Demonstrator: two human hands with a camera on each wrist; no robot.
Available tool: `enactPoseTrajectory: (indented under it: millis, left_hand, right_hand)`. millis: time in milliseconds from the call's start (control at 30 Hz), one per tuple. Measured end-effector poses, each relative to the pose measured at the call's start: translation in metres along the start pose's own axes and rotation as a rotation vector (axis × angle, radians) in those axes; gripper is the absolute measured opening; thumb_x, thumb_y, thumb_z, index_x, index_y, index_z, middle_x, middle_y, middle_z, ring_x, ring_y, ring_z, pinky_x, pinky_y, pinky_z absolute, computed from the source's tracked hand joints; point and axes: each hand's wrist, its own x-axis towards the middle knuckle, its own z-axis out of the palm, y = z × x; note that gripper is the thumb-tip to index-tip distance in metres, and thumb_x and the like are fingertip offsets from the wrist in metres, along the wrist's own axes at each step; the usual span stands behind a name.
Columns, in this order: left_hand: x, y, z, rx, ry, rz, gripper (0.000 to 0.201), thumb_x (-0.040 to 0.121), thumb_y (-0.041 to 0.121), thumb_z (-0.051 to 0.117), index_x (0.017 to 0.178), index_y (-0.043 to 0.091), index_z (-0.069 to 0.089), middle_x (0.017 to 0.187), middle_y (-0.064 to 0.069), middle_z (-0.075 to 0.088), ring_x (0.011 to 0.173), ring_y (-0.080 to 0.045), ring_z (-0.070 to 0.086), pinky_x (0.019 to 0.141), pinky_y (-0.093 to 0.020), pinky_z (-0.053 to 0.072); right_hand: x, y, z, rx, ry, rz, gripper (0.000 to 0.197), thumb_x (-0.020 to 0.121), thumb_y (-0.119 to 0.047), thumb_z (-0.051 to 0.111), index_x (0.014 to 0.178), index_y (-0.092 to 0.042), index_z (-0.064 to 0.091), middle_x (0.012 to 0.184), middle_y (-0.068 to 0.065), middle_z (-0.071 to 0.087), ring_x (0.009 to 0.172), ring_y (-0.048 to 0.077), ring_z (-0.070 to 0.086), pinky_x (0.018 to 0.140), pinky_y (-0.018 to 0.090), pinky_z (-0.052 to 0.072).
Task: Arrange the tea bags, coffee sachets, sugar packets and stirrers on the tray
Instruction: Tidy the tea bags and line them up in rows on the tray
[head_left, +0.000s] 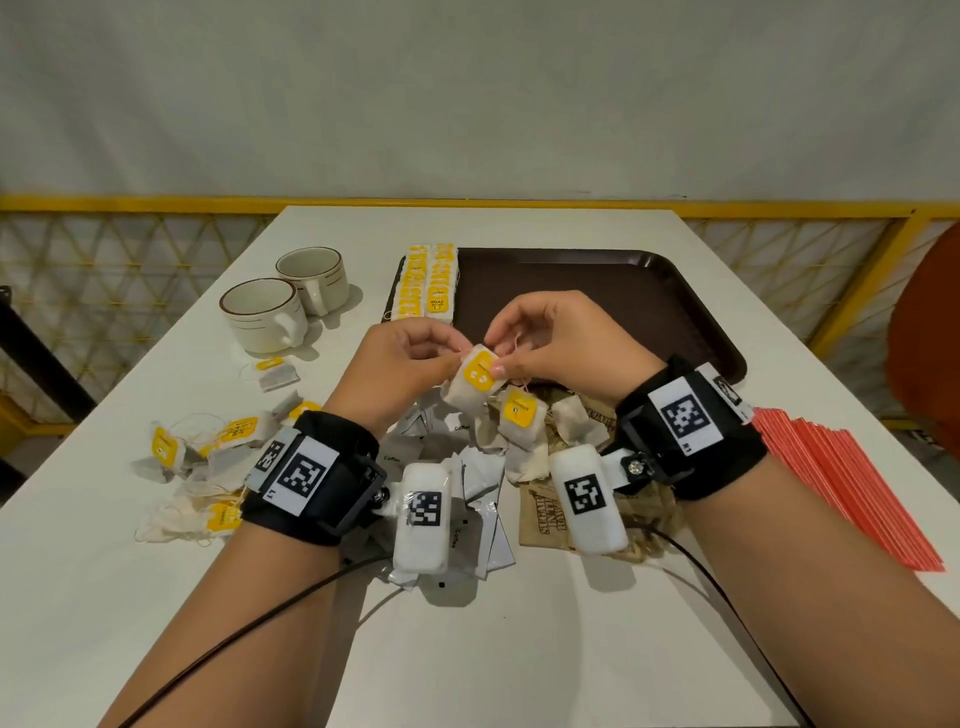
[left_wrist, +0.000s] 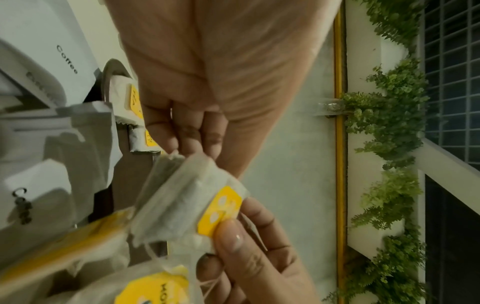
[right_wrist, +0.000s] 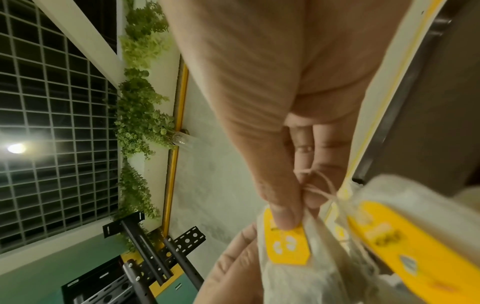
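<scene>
From my head view, my left hand (head_left: 410, 358) and right hand (head_left: 550, 343) pinch one tea bag (head_left: 475, 382) between them, lifted above the worktop (head_left: 545, 623) at the near edge of the tray (head_left: 623, 291). My left wrist view adds the bag's folded underside and my right thumb on its yellow tag (left_wrist: 221, 209); my right wrist view shows string (right_wrist: 319, 185) bunched in my right fingers (right_wrist: 306, 148), which the head view barely catches.

Going left to right: two cups (head_left: 283, 301), loose tea bags (head_left: 208, 457), coffee sachets (head_left: 467, 499) under my wrists, sugar packets (head_left: 545, 514), and red stirrers (head_left: 852, 483) at the right edge. A second bag (head_left: 522, 415) hangs just below the held one. Two rows of bags (head_left: 426, 280) fill the tray's left side; the brown surface to their right is open.
</scene>
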Motion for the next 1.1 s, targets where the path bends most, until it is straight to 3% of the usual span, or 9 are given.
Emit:
enactPoseTrajectory:
  millis: [133, 267, 367, 467, 567, 633, 833, 1000, 1100]
  left_hand:
    - [-0.001, 0.002, 0.002, -0.054, -0.015, -0.010, 0.014, 0.081, -0.001, 0.067, 0.078, 0.013, 0.070, 0.074, -0.004, 0.071, 0.070, -0.017, 0.063, 0.070, -0.026, 0.052]
    - [-0.001, 0.002, 0.005, -0.081, -0.005, -0.035, 0.007, 0.081, 0.007, 0.069, 0.082, 0.013, 0.071, 0.078, -0.002, 0.073, 0.073, -0.015, 0.065, 0.070, -0.023, 0.053]
    - [-0.001, 0.000, 0.004, -0.030, -0.040, -0.023, 0.016, 0.074, 0.001, 0.074, 0.083, 0.014, 0.070, 0.081, -0.004, 0.073, 0.078, -0.017, 0.066, 0.072, -0.023, 0.055]
    - [0.000, -0.001, 0.003, -0.005, 0.001, -0.004, 0.016, 0.076, -0.002, 0.073, 0.082, 0.013, 0.069, 0.082, -0.006, 0.070, 0.081, -0.020, 0.064, 0.076, -0.028, 0.054]
    - [0.000, 0.000, 0.003, -0.053, 0.042, -0.003, 0.013, 0.078, -0.002, 0.071, 0.081, 0.011, 0.068, 0.073, -0.002, 0.068, 0.070, -0.013, 0.062, 0.064, -0.019, 0.052]
    - [0.000, 0.001, 0.003, -0.073, 0.067, -0.003, 0.014, 0.079, -0.002, 0.070, 0.080, 0.011, 0.067, 0.067, 0.002, 0.066, 0.063, -0.008, 0.060, 0.056, -0.015, 0.047]
    - [0.003, -0.003, 0.000, -0.009, 0.148, 0.033, 0.014, 0.081, 0.002, 0.070, 0.078, 0.014, 0.064, 0.078, -0.004, 0.067, 0.072, -0.012, 0.061, 0.065, -0.017, 0.050]
    - [0.002, -0.002, 0.003, -0.019, 0.142, 0.036, 0.012, 0.082, 0.004, 0.069, 0.079, 0.014, 0.064, 0.081, -0.009, 0.067, 0.072, -0.015, 0.060, 0.067, -0.023, 0.051]
    - [0.001, 0.001, 0.004, -0.047, 0.110, 0.024, 0.010, 0.083, 0.002, 0.067, 0.081, 0.011, 0.064, 0.078, -0.008, 0.066, 0.066, -0.011, 0.060, 0.060, -0.019, 0.050]
  right_hand:
    - [0.001, 0.002, 0.001, -0.022, 0.008, 0.018, 0.032, 0.074, -0.007, 0.079, 0.103, -0.011, 0.067, 0.087, 0.005, 0.070, 0.066, 0.010, 0.064, 0.074, 0.031, 0.057]
    - [0.002, 0.004, 0.001, 0.007, 0.022, 0.045, 0.030, 0.076, -0.007, 0.078, 0.102, -0.009, 0.065, 0.083, 0.009, 0.071, 0.067, 0.016, 0.066, 0.075, 0.036, 0.058]
    - [0.002, 0.006, 0.002, 0.046, 0.051, 0.061, 0.031, 0.076, -0.006, 0.078, 0.104, -0.008, 0.065, 0.086, 0.012, 0.071, 0.070, 0.019, 0.066, 0.074, 0.035, 0.057]
    - [-0.002, 0.010, -0.002, 0.000, 0.014, 0.117, 0.036, 0.074, -0.017, 0.081, 0.106, -0.015, 0.064, 0.083, 0.005, 0.069, 0.068, 0.007, 0.062, 0.074, 0.031, 0.054]
    - [-0.009, 0.014, -0.001, -0.140, -0.151, 0.182, 0.044, 0.072, -0.017, 0.082, 0.111, -0.017, 0.061, 0.082, 0.001, 0.068, 0.066, 0.004, 0.059, 0.072, 0.026, 0.051]
    - [-0.012, 0.016, -0.001, -0.177, -0.146, 0.155, 0.036, 0.075, -0.011, 0.078, 0.107, -0.014, 0.062, 0.086, 0.007, 0.069, 0.069, 0.006, 0.059, 0.072, 0.026, 0.050]
    - [-0.015, 0.014, -0.012, 0.114, -0.120, 0.177, 0.022, 0.080, -0.005, 0.073, 0.101, -0.007, 0.067, 0.093, 0.015, 0.067, 0.082, 0.017, 0.062, 0.078, 0.034, 0.054]
    - [-0.015, 0.008, -0.009, 0.582, -0.190, 0.217, 0.032, 0.071, -0.004, 0.070, 0.103, -0.005, 0.062, 0.084, 0.010, 0.065, 0.072, 0.016, 0.063, 0.063, 0.024, 0.054]
    - [-0.008, 0.008, 0.000, 0.511, -0.077, 0.201, 0.030, 0.075, 0.003, 0.070, 0.103, -0.005, 0.061, 0.079, 0.009, 0.064, 0.066, 0.013, 0.064, 0.057, 0.022, 0.055]
